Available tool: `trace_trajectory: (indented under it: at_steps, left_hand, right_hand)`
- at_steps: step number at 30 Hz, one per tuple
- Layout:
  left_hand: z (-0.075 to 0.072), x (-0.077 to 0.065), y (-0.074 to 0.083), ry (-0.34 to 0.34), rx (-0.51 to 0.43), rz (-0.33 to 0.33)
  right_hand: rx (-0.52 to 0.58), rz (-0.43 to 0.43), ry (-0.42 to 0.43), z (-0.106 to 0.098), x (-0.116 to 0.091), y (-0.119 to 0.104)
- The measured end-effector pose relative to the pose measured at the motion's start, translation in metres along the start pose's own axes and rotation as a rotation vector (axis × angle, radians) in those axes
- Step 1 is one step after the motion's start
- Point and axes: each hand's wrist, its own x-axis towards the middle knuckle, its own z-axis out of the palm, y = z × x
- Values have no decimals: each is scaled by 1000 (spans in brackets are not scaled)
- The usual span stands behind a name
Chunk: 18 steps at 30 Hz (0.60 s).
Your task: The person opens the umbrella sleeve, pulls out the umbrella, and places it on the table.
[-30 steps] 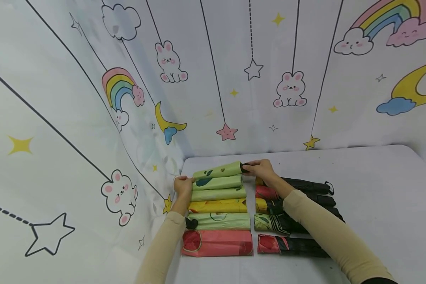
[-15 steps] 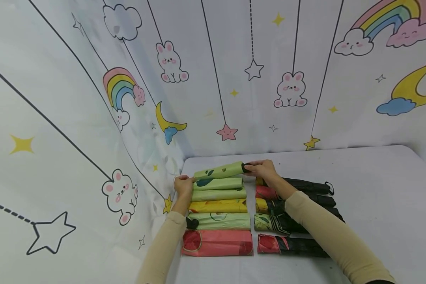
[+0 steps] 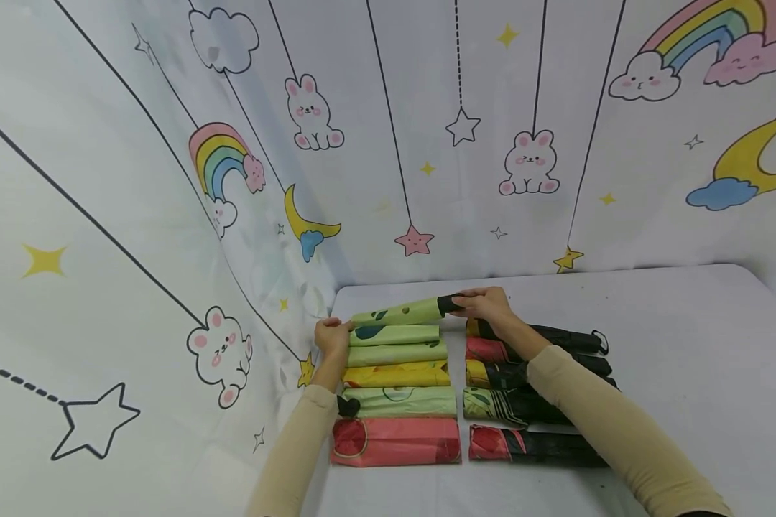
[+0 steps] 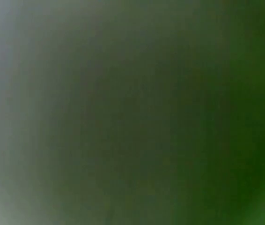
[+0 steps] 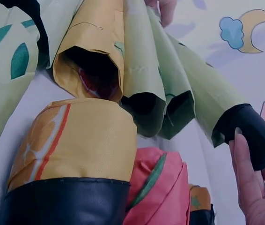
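In the head view my left hand (image 3: pixel 333 336) pinches the left end of a light green leaf-print umbrella sleeve (image 3: pixel 397 313), the farthest in the left row. My right hand (image 3: pixel 485 305) grips the black end of a folded umbrella (image 3: pixel 450 304) that sticks out of the sleeve's right mouth. The right wrist view shows the fingers (image 5: pixel 247 180) and thumb around this black end (image 5: pixel 249 133). The sleeve slants upward to the right, above the other sleeves. The left wrist view is only a dark green blur.
Nearer lie two more green sleeves (image 3: pixel 394 334), a yellow one (image 3: pixel 397 375), a pale green one (image 3: pixel 404 402) and a red one (image 3: pixel 404 441). Several folded umbrellas with black ends (image 3: pixel 550 449) lie to the right on the white table (image 3: pixel 698 359). A printed curtain (image 3: pixel 375 143) hangs behind.
My right hand has moved slightly right, and more of the umbrella's black end shows outside the sleeve. The left hand has stayed nearly in place on the sleeve.
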Motion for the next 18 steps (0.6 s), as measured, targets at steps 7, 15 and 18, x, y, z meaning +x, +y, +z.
trace_trajectory:
  at_steps: [7, 15, 18]
  left_hand:
    - [2, 0, -1, -6, -4, -11]
    - [4, -5, 4, 11, -4, -7]
    - [5, -5, 4, 11, -2, -12]
  right_hand:
    - [30, -9, -17, -10, -5, -2]
    - [87, -35, -21, -22, -8, -4]
    - [92, -24, -19, -28, -8, -3]
